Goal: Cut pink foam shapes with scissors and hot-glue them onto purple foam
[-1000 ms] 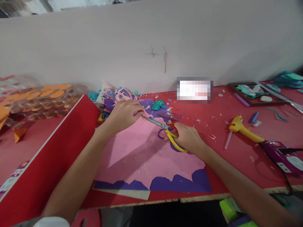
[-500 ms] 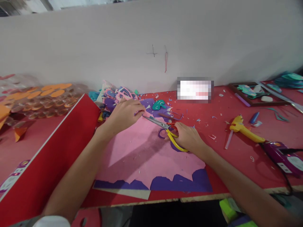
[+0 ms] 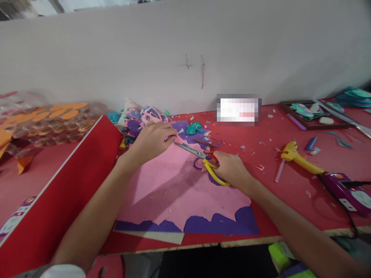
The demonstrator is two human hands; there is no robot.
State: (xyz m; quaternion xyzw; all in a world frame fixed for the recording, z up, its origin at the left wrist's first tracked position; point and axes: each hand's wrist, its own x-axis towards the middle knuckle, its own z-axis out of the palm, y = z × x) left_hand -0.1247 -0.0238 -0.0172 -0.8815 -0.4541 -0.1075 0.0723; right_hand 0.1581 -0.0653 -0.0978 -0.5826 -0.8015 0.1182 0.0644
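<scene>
My right hand (image 3: 232,166) is closed around the handles of the scissors (image 3: 194,151), one handle yellow and the other red. Their blades point left and look nearly closed. Between the fingertips of my left hand (image 3: 155,138) is a small pink and purple foam piece (image 3: 170,138), partly hidden by the fingers. The scissor tips are right beside this piece; I cannot tell whether they touch it. Below both hands lies a pink foam sheet (image 3: 162,181) with a jagged front edge, on top of a purple sheet (image 3: 214,226).
Foam scraps (image 3: 145,116) are heaped at the back, near a teal cut-out (image 3: 194,128). An upright red board (image 3: 72,185) stands left of my left arm. To the right lie a yellow glue gun (image 3: 301,159), a purple power strip (image 3: 344,193) and a dark tray (image 3: 315,123).
The scissor blades have drawn slightly closer together. Both hands stay in nearly the same place, and the foam piece remains in my left fingers.
</scene>
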